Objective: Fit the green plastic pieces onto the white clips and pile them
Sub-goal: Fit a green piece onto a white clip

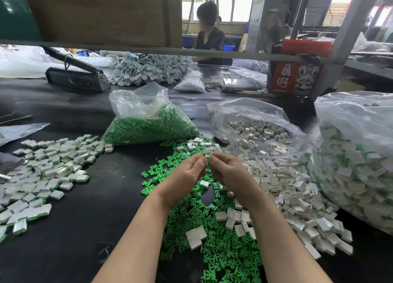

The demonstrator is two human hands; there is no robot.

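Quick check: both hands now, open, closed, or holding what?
Left hand: fingers curled, pinching a small piece; which cannot be told.
Right hand: pinching a white clip.

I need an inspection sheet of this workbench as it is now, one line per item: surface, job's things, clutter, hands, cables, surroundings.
Surface: black table, mostly covered.
Job's things: loose green pieces in front; white clips on the right; finished pile on the left; bag of green pieces; bag of white clips.
Clutter: big bag of finished parts; red box.
Hands: left hand and right hand meet, fingers pinching a small part, hard to identify.
Cables: nothing seen.
Surroundings: another worker seated behind.
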